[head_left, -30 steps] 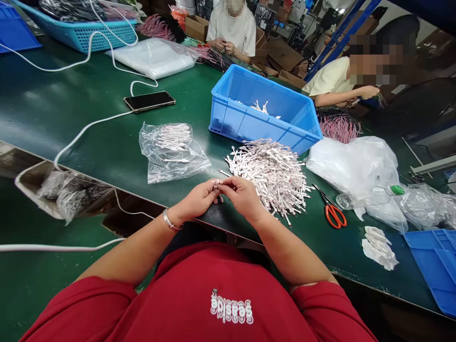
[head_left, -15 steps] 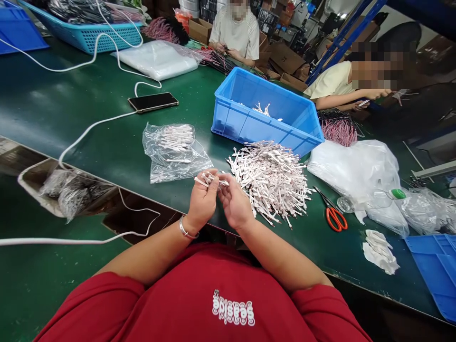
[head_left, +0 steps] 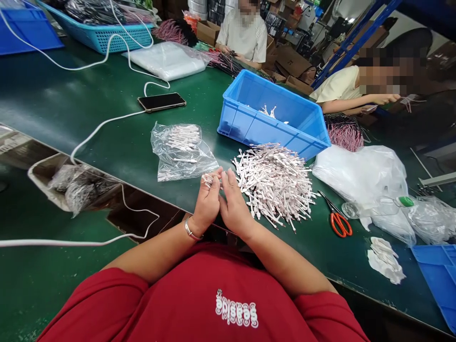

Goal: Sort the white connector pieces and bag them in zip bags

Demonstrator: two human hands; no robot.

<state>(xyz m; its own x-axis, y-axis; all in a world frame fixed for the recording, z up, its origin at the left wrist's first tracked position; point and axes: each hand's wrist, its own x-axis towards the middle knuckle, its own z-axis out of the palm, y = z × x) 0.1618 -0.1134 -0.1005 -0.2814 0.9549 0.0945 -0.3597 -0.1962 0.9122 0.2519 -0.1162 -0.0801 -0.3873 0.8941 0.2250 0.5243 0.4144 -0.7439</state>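
Note:
My left hand is shut on a few small white-and-pink strips, held at the fingertips. My right hand lies close beside it, its fingers pressed near the strips, so I cannot tell whether it grips them. Just to the right of my right hand is a large loose pile of the same strips on the green table. To the left, a clear plastic bag holds more strips. A blue plastic crate behind the pile has some strips inside.
A black phone lies on a white cable. Orange-handled scissors and a white plastic bag are on the right. A blue tray sits at the right edge. Two co-workers work across the table.
My hands have come closer together, and the strips that were fanned out in my left hand are now bunched at the fingertips. The view has shifted slightly.

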